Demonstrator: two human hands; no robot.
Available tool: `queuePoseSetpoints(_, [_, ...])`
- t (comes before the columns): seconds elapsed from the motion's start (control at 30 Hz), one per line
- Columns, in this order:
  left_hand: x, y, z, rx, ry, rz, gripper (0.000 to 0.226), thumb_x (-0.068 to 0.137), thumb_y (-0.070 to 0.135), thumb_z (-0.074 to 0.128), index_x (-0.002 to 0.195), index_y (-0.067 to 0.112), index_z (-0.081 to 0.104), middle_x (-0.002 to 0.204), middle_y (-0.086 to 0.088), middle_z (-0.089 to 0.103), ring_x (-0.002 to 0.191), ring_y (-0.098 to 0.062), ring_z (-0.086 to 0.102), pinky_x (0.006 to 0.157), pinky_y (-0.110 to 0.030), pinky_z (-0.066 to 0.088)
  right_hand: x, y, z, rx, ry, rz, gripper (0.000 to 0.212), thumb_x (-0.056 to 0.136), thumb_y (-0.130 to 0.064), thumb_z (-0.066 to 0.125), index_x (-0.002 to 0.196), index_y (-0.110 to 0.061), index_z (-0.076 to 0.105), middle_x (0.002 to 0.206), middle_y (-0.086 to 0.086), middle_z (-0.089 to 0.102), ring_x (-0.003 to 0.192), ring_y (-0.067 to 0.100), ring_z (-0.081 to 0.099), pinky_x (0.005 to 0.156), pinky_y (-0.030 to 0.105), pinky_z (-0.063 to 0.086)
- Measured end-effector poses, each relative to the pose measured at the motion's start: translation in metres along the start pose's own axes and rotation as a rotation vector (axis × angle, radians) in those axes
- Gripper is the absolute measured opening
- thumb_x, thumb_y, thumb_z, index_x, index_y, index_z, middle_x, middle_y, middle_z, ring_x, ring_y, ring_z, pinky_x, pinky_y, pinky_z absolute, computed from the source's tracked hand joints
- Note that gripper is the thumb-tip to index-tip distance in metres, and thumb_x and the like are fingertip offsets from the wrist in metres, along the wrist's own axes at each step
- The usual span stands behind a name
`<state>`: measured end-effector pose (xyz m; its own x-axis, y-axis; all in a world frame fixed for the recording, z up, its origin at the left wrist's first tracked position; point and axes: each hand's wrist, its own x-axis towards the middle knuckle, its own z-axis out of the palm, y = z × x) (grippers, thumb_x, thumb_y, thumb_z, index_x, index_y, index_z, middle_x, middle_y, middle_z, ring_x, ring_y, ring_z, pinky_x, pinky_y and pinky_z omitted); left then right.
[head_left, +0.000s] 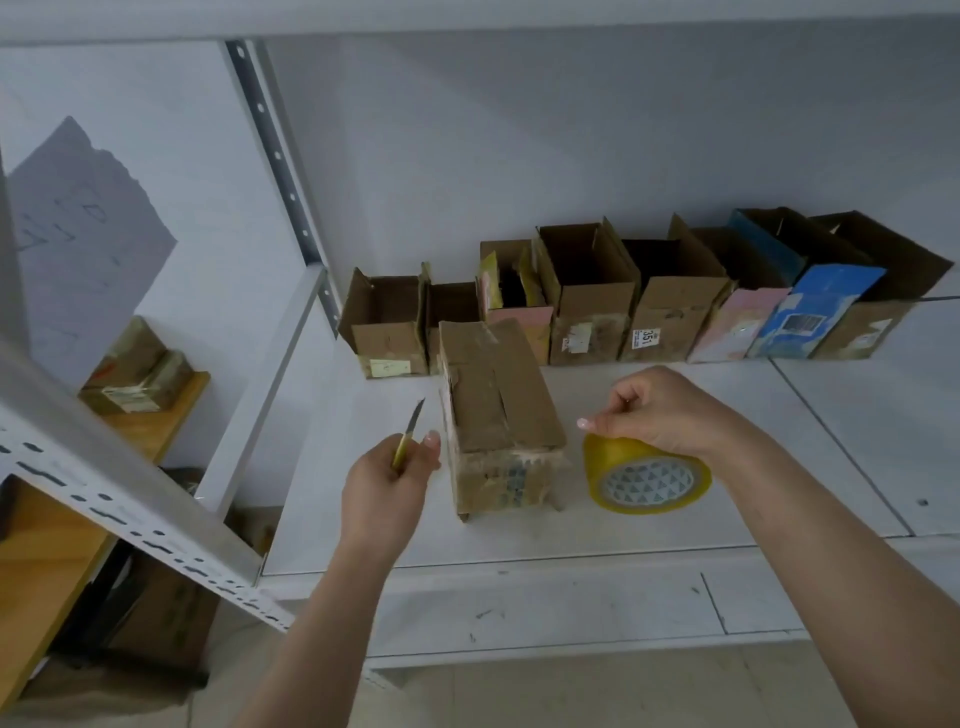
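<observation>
Left hand (387, 483) grips cutter (410, 431), blade angled away from box (498, 410) near shelf (675, 535) front edge. Right hand (660, 410) curls above tape roll (647, 480); can't tell if it holds anything. Probably sealing the box.

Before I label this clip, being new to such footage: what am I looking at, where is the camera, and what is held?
No machine here: this is one picture, from a camera worn on a person's head, looking down at their bare hands. On the white shelf stands a closed box, with a row of open boxes behind it. The left hand grips a small knife, blade pointing away. The right hand, fingers curled, sits over a yellow tape roll lying beside the box; whether it pinches the tape end is unclear.
</observation>
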<state>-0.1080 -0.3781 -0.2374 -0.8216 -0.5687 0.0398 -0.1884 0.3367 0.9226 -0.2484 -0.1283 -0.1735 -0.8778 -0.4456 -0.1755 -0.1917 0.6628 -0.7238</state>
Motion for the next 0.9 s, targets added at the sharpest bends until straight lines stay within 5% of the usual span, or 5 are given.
queuePoseSetpoints(0.23, [-0.028,-0.019,0.034,-0.244,-0.077,-0.051,0.044,0.086,0.055,0.053,0.062,0.02,0.043,0.051,0.018,0.04,0.05,-0.002,0.035,0.05,-0.012,0.033,0.002,0.032,0.046,0.035,-0.034,0.038,0.028,0.071,-0.04,0.083,0.068,-0.018,0.068,0.074,0.007,0.071,0.074,0.024,0.067,0.078,0.045,0.054])
queuePoseSetpoints(0.47, [-0.024,-0.039,0.024,-0.093,0.008,-0.032,0.067,0.082,0.067,0.043,0.073,0.001,0.042,0.064,-0.001,0.04,0.056,-0.009,0.035,0.053,-0.023,0.033,0.006,0.024,0.066,0.118,-0.055,0.016,0.033,0.071,-0.047,0.081,0.072,-0.016,0.068,0.071,0.002,0.07,0.071,0.019,0.067,0.073,0.041,0.055])
queuePoseSetpoints(0.6, [-0.025,-0.042,0.029,-0.046,0.048,-0.064,0.064,0.084,0.069,0.036,0.079,0.006,0.049,0.065,-0.001,0.049,0.058,-0.012,0.044,0.056,-0.027,0.038,0.006,0.02,0.07,0.106,-0.052,0.008,0.032,0.074,-0.046,0.078,0.075,-0.015,0.069,0.075,0.004,0.071,0.076,0.023,0.068,0.075,0.043,0.055])
queuePoseSetpoints(0.8, [-0.02,-0.053,0.042,-0.032,0.04,-0.229,0.036,0.098,0.046,0.043,0.106,0.011,0.04,0.075,-0.003,0.054,0.061,-0.014,0.049,0.056,-0.031,0.038,0.005,0.021,0.071,0.118,-0.023,0.012,0.033,0.073,-0.045,0.079,0.072,-0.014,0.067,0.07,0.002,0.068,0.069,0.016,0.064,0.073,0.042,0.055])
queuePoseSetpoints(0.9, [-0.01,-0.039,0.021,0.048,0.077,-0.207,0.033,0.095,0.031,0.059,0.11,0.011,0.038,0.079,-0.001,0.055,0.065,-0.008,0.052,0.051,-0.018,0.037,0.004,0.022,0.072,0.124,0.003,0.03,0.034,0.073,-0.048,0.079,0.072,-0.016,0.067,0.072,0.002,0.069,0.073,0.02,0.066,0.074,0.041,0.055])
